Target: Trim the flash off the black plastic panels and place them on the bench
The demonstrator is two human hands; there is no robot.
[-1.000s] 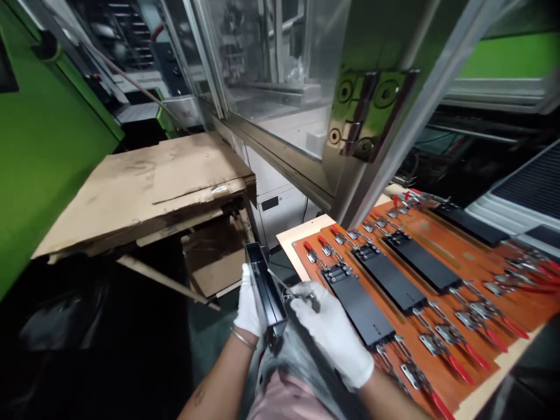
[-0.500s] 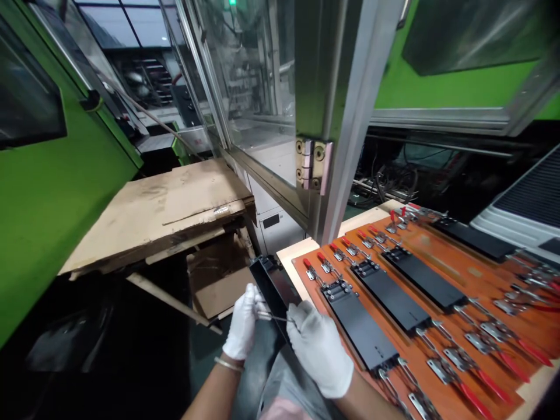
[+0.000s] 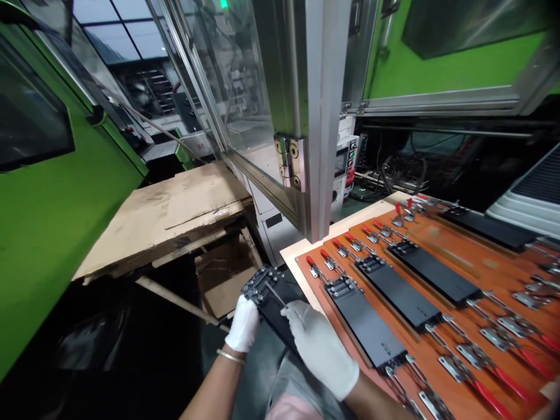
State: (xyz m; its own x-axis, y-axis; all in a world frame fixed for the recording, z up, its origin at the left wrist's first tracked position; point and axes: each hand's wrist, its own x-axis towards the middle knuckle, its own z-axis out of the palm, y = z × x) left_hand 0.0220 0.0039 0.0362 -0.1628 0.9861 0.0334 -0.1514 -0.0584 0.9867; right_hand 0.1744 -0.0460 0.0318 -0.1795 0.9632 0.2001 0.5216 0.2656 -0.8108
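A long black part is held tilted over my lap, its end with metal fittings pointing away from me. My left hand, in a white glove, is closed round its left edge near that end. Pinched in my gloved right hand is a thin metal rod, whose far tip reaches the fittings. To the right, an orange board carries several similar black plates between red-handled toggle clamps.
A framed glass door with a hinge stands ahead, close beyond the board. At the left are a cardboard-topped table and a green machine. An open cardboard box sits under the table.
The black part has been turned over, from its hollow side to the side with fittings. My right hand's rod now points at its far end. The view has shifted slightly.
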